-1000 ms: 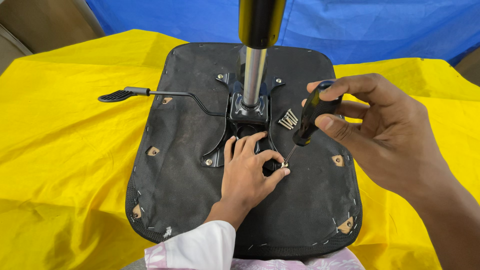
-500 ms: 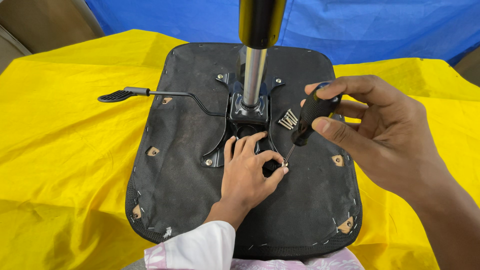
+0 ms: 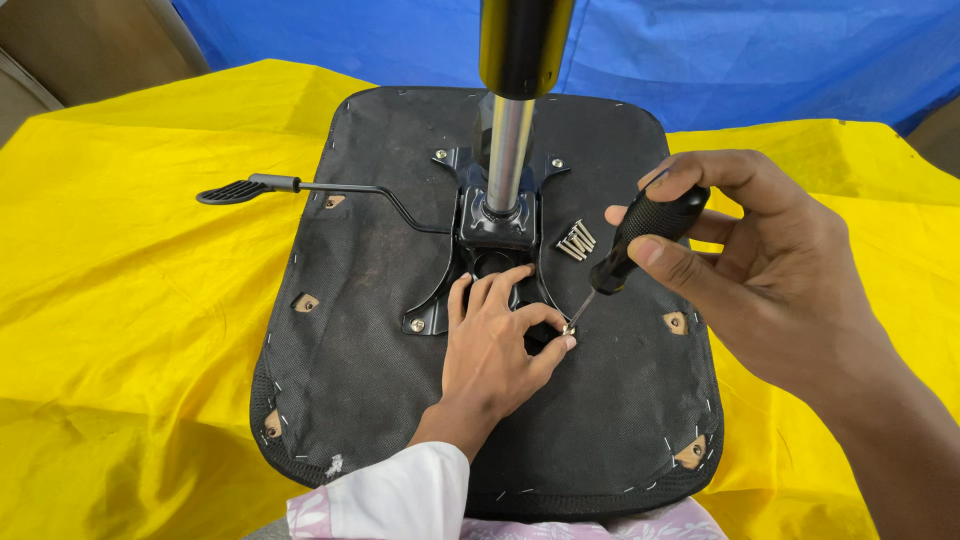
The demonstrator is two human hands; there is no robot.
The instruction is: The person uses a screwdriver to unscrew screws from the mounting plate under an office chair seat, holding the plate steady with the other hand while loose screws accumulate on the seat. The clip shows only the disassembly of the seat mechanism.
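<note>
Screwdriver with black ribbed handle (image 3: 648,232) sits in the right hand (image 3: 760,270), fingers wrapped around it, tip angled down to 7 o'clock onto a small screw (image 3: 568,327). Left hand (image 3: 497,352) pinches that screw against the black metal mounting plate (image 3: 480,262) on the upturned black fabric chair seat (image 3: 380,330). Since a second ago, handle turned slightly; tip unmoved, so driving continues. Loose silver screws (image 3: 576,240) lie at 1 o'clock; yellow-covered surface (image 3: 130,330) beneath.

A makeshift repair or assembly spot is suggested rather than a fitted workshop. A yellow sheet (image 3: 120,300) is spread as the work surface, and a blue tarpaulin (image 3: 760,60) is hung behind at twelve o'clock. An upturned chair seat (image 3: 380,330) is laid at the centre, with loose screws (image 3: 577,241) kept on it.
</note>
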